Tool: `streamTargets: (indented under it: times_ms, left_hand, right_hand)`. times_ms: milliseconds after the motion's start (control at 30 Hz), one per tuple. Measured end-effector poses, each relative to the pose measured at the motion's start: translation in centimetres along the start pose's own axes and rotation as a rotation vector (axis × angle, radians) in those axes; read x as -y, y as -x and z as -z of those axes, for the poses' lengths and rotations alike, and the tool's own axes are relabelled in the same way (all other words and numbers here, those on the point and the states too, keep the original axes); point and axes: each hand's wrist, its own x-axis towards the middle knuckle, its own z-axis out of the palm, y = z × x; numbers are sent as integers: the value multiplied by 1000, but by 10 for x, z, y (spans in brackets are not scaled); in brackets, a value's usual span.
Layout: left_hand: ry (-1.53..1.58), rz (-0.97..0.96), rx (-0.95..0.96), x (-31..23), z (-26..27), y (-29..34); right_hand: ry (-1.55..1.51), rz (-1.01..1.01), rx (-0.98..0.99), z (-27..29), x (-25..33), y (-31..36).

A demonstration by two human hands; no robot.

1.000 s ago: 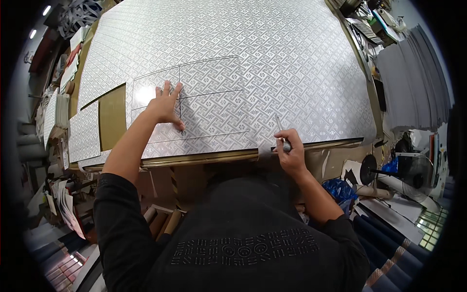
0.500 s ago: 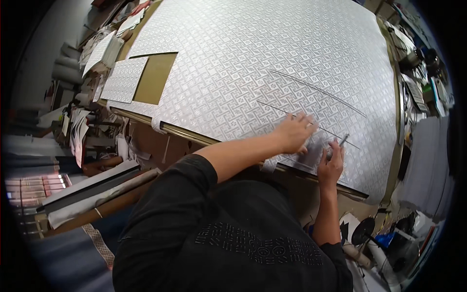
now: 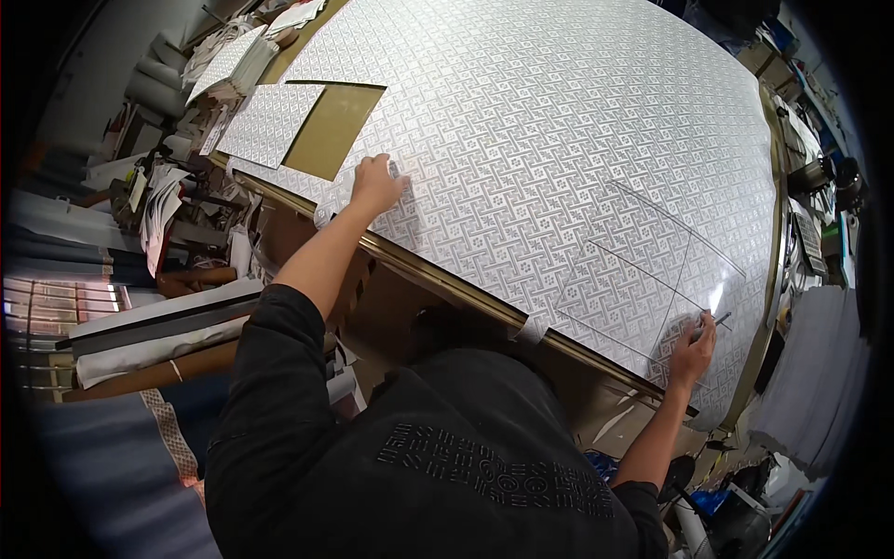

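- My right hand (image 3: pixel 690 354) pinches slim tool (image 3: pixel 722 320); a bump could skew clear lined plate (image 3: pixel 650 279), flat on patterned sheet (image 3: pixel 484 168), right side.
- My left hand (image 3: pixel 375 186): thumb, fingers apart; dragging could shift patterned sheet.

Has sheet (image 3: pixel 521 130) on table (image 3: pixel 303 43); at left, cut piece (image 3: pixel 268 126) beside opening (image 3: pixel 335 132); at right, pane (image 3: pixel 652 244) partly beneath right hand (image 3: pixel 691 354).

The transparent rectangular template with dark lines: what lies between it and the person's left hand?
The head view shows only silver-white, geometric-patterned sheet between the template and left hand.
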Motion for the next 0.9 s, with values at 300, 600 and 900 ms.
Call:
streamTargets:
  times_ms: [300, 600, 900]
  left_hand:
    - [-127, 63, 245, 3, 40, -38]
    - [207, -59, 311, 30, 48, -60]
    - [179, -126, 418, 25, 64, -75]
  right_hand:
    - [-188, -7, -36, -38, 159, 21]
    - [-138, 150, 72, -74, 264, 27]
    - [-108, 34, 87, -76, 271, 31]
